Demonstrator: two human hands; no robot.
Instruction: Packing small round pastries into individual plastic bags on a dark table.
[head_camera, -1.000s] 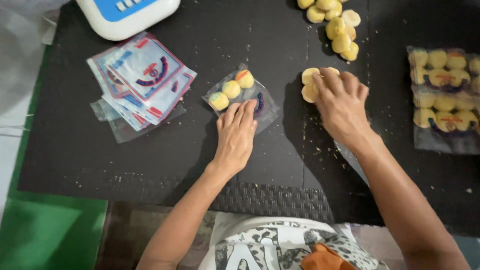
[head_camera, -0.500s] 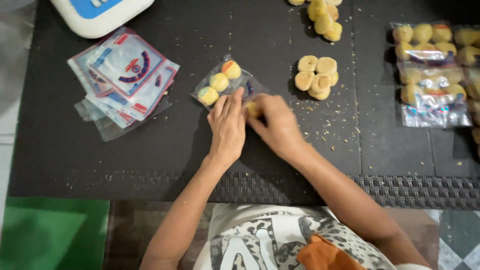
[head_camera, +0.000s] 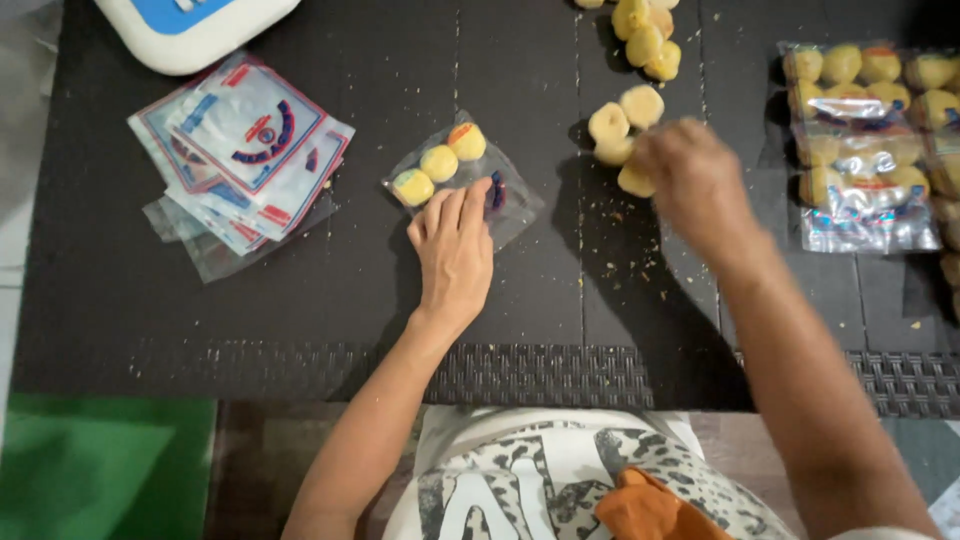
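My left hand (head_camera: 455, 250) lies flat on a small clear printed bag (head_camera: 515, 205) and pins it to the black mat. Three round yellow cookies (head_camera: 440, 162) sit in a row inside the bag, just beyond my fingertips. My right hand (head_camera: 695, 185) is blurred and hovers over a small cluster of loose yellow cookies (head_camera: 625, 125) to the right of the bag. Its curled fingertips are on the nearest cookie (head_camera: 633, 181) of that cluster.
A stack of empty printed bags (head_camera: 240, 150) lies at the left. A white and blue device (head_camera: 190, 30) stands at the top left. More loose cookies (head_camera: 645, 40) are at the top centre, and filled bags (head_camera: 860, 150) at the right. Crumbs dot the black mat (head_camera: 300, 310).
My right hand has gone from the loose cookies to the bag and back to the cookies. My left hand has stayed on the bag.
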